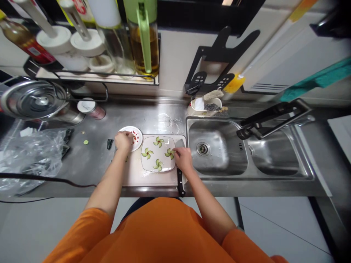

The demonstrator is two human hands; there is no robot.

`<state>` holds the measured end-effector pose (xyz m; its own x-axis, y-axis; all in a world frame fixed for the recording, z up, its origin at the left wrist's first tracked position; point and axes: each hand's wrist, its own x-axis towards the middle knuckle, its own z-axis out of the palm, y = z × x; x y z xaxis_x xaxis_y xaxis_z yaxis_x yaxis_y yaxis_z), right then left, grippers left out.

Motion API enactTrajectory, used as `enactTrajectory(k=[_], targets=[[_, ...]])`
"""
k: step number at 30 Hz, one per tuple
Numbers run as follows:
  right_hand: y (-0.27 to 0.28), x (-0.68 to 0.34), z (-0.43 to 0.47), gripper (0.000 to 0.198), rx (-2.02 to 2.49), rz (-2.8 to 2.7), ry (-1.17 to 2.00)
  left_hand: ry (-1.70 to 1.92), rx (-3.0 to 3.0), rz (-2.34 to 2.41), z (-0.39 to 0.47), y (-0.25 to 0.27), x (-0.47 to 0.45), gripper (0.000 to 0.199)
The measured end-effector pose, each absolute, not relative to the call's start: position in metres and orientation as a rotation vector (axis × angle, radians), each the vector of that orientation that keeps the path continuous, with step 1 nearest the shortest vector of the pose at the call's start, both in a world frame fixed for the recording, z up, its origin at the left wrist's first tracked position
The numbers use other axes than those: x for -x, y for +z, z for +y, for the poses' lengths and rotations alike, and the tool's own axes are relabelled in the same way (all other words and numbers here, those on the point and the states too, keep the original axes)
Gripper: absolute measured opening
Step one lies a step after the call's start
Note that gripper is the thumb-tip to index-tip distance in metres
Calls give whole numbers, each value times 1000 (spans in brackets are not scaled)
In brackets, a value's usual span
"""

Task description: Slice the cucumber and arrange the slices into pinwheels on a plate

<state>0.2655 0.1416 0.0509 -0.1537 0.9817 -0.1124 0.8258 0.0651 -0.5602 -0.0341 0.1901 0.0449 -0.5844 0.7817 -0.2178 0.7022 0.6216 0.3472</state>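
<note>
Moderate light glints off the steel sink (219, 146) and countertop (87, 160), while upper-left bottles (134, 42) look stretched and blurred.

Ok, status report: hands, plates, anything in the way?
Left hand over small round white plate of red bits. Right hand at right edge of squarish white plate. Four green pinwheels on it. Maybe in the way: black-handled knife beside it.

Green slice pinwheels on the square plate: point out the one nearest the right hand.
The right pinwheel of the plate: the right hand is at it; the top pinwheel, left pinwheel and bottom pinwheel lie farther away.
</note>
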Motion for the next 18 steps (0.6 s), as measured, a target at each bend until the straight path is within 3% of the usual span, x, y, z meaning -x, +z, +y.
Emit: enactTrajectory(k=[9, 18], targets=[[51, -267, 131, 22, 1692, -2018, 708, 753, -1528, 2231, 139, 66, 2, 17], [39, -251, 90, 20, 1470, -2041, 881, 740, -1793, 1700, 73, 48, -58, 6]])
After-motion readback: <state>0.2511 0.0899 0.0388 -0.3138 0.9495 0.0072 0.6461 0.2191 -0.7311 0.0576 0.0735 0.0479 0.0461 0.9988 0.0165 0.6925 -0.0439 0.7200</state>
